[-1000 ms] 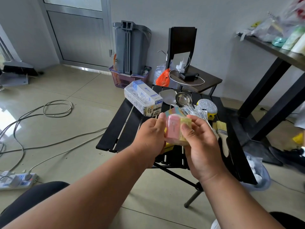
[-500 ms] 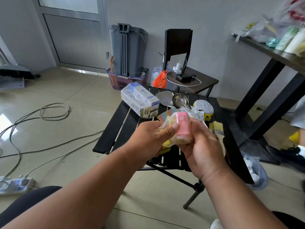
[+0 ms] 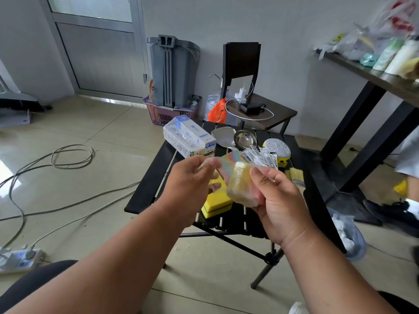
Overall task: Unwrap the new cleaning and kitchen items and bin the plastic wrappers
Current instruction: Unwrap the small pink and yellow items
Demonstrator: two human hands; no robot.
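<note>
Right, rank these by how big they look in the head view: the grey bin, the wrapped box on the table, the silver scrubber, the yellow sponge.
1. grey bin, though farthest away
2. wrapped box
3. yellow sponge, partly hidden by the left hand, so unsure against the next
4. silver scrubber

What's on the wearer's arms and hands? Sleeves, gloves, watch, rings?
Nothing worn that shows. Left hand and right hand are bare, no gloves. Both forearms are uncovered right to the bottom edge of the frame, so no sleeve is visible. No watch, band or ring seen on either wrist or on the visible fingers.
</note>
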